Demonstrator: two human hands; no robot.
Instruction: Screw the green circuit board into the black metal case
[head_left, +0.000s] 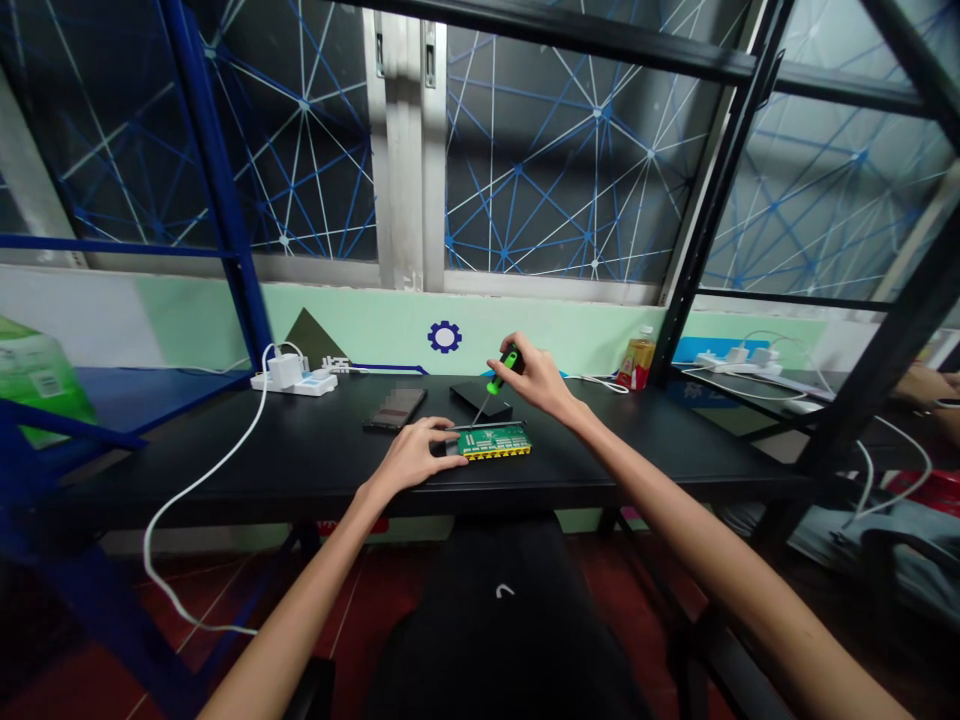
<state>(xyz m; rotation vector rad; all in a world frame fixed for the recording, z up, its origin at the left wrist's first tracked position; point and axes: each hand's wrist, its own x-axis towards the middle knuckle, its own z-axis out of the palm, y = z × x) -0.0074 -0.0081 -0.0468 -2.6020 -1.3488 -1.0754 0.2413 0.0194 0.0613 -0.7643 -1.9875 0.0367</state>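
A green circuit board [491,441] with a row of yellow ports along its near side lies on the black desk, in a dark tray or casing whose far edge shows. My left hand [417,448] grips the left end of this board, thumb at the near side and fingers at the far side. In my right hand [534,375] is a screwdriver [494,386] with a green and black handle. It is tilted, and its thin shaft runs down to the far part of the board. Whether the tip sits in a screw is too small to tell.
Behind the board lies a flat black box or cover [480,400], with a dark phone-like slab [395,409] to its left. A white power strip [296,382] with a trailing cable stands at the back left. A drink bottle [637,360] stands at the back right. Metal posts flank the desk [615,460].
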